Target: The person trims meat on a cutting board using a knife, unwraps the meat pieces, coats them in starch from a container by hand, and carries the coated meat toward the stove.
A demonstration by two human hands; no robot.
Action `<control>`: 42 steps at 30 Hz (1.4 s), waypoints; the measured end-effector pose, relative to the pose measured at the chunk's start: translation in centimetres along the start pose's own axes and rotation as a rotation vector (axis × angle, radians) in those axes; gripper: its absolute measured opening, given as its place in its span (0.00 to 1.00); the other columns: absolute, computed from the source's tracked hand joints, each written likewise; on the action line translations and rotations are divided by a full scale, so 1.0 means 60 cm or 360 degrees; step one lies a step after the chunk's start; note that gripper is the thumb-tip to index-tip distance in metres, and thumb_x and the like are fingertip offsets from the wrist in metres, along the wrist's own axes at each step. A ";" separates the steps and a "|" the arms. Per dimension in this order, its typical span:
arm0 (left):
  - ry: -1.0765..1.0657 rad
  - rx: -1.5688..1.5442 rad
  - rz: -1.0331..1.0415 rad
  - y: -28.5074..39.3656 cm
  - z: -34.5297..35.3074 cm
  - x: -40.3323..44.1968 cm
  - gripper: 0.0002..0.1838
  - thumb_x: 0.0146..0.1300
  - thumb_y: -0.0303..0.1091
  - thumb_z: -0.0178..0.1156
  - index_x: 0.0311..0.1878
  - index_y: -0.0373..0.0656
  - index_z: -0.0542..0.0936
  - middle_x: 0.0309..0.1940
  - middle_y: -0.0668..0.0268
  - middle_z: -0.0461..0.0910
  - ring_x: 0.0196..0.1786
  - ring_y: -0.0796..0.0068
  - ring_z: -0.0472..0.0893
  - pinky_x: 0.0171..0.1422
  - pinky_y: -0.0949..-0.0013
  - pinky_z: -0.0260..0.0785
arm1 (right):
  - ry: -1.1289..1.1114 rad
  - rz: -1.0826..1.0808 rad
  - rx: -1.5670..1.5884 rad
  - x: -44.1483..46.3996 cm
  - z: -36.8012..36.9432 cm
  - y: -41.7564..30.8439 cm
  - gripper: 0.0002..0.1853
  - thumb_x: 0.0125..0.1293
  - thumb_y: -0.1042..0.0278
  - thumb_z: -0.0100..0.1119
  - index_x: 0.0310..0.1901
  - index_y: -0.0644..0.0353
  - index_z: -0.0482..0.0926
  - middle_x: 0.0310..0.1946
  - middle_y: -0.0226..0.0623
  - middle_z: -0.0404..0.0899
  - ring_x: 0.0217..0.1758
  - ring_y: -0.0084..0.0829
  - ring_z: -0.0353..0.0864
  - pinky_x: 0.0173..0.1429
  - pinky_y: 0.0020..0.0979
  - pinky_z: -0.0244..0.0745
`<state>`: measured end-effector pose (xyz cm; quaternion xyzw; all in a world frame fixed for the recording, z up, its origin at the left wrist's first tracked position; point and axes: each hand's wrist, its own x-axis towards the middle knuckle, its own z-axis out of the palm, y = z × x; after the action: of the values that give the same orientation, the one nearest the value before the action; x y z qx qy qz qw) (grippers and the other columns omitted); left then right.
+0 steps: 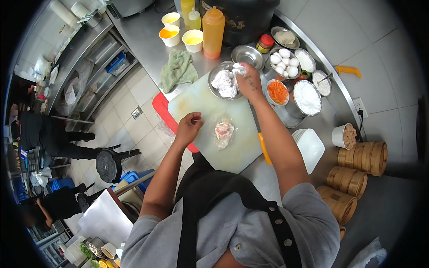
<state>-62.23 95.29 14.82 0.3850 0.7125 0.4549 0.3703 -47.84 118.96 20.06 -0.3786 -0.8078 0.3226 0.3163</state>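
Observation:
My right hand (251,85) is closed on a white lump (239,69) at the right rim of a metal bowl (213,91). Similar white, powdery-looking lumps (225,84) fill the bowl; I cannot tell what they are made of. My left hand (189,128) hovers over the left side of the pale cutting board (203,154), fingers loosely bent and nothing visible in them. To its right, a pale pinkish lump that looks like raw meat (223,131) lies on a thin, clear, film-like sheet (222,143). An orange-handled knife (264,149) rests along the board's right edge.
Behind the board stand an orange squeeze bottle (213,33), cups of yellow liquid (193,41) and a green cloth (178,71). Eggs (284,62), shredded carrot (277,92) and white powder (307,98) sit at right, near bamboo steamers (363,158). People in dark clothes (42,136) are at far left.

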 end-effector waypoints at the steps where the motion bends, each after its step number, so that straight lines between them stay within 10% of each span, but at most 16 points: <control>1: -0.0037 0.0016 -0.0037 0.004 0.008 0.004 0.21 0.57 0.34 0.61 0.51 0.31 0.75 0.37 0.59 0.79 0.39 0.72 0.78 0.44 0.71 0.70 | 0.0064 -0.0043 -0.0018 0.002 0.015 0.017 0.20 0.51 0.72 0.54 0.49 0.64 0.74 0.51 0.55 0.72 0.57 0.50 0.71 0.61 0.37 0.65; 6: -0.0181 0.0409 -0.0069 0.022 0.045 0.022 0.23 0.55 0.41 0.62 0.47 0.30 0.76 0.33 0.54 0.79 0.37 0.62 0.79 0.43 0.65 0.71 | -0.0002 0.0621 0.0217 0.003 0.034 0.053 0.22 0.54 0.71 0.53 0.52 0.65 0.74 0.53 0.52 0.74 0.53 0.46 0.76 0.57 0.34 0.70; 10: -0.0401 0.0708 -0.0130 0.037 0.055 0.024 0.19 0.56 0.42 0.60 0.36 0.31 0.78 0.24 0.57 0.79 0.26 0.65 0.77 0.33 0.64 0.68 | 0.0278 0.1147 0.2013 -0.037 0.014 0.032 0.10 0.63 0.76 0.49 0.44 0.64 0.74 0.36 0.37 0.80 0.38 0.29 0.80 0.44 0.29 0.75; 17: -0.0050 0.0261 -0.0230 0.018 0.078 0.003 0.14 0.60 0.37 0.54 0.27 0.34 0.72 0.20 0.52 0.75 0.23 0.58 0.75 0.33 0.59 0.67 | -0.0350 0.0816 0.0368 -0.248 0.047 0.033 0.13 0.58 0.74 0.54 0.46 0.66 0.75 0.37 0.41 0.81 0.40 0.32 0.81 0.43 0.30 0.75; 20: -0.0016 -0.0024 -0.0310 0.012 0.085 -0.006 0.13 0.63 0.36 0.52 0.27 0.36 0.72 0.19 0.59 0.75 0.22 0.68 0.74 0.30 0.64 0.66 | -0.0376 0.0791 0.0139 -0.280 0.025 -0.022 0.22 0.53 0.67 0.59 0.49 0.70 0.73 0.40 0.54 0.79 0.46 0.46 0.79 0.52 0.36 0.72; 27: -0.0098 -0.0869 -0.0599 0.018 0.088 -0.020 0.10 0.67 0.35 0.50 0.32 0.40 0.72 0.24 0.67 0.75 0.25 0.78 0.73 0.30 0.72 0.68 | -0.0489 0.0738 0.0097 -0.281 0.023 -0.067 0.25 0.50 0.66 0.63 0.50 0.69 0.72 0.43 0.53 0.77 0.49 0.45 0.78 0.53 0.37 0.71; 36: -0.0230 -0.1466 -0.0377 0.079 0.044 -0.019 0.07 0.66 0.33 0.49 0.41 0.40 0.72 0.36 0.63 0.77 0.41 0.70 0.79 0.48 0.63 0.72 | -0.0251 0.1211 0.2124 -0.280 -0.002 -0.041 0.16 0.60 0.79 0.49 0.51 0.69 0.72 0.44 0.41 0.78 0.49 0.33 0.78 0.51 0.32 0.74; 42: -0.0324 -0.2145 -0.0545 0.049 0.027 -0.021 0.13 0.62 0.39 0.47 0.43 0.40 0.74 0.52 0.51 0.74 0.55 0.51 0.75 0.60 0.45 0.66 | -0.0410 0.1114 0.2416 -0.262 -0.056 -0.044 0.15 0.63 0.75 0.51 0.51 0.68 0.72 0.44 0.40 0.78 0.47 0.31 0.78 0.51 0.31 0.74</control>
<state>-59.61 95.62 17.30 -0.0054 0.2876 0.6943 0.6597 -38.31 105.75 19.85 -0.2522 -0.2378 0.8977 0.2721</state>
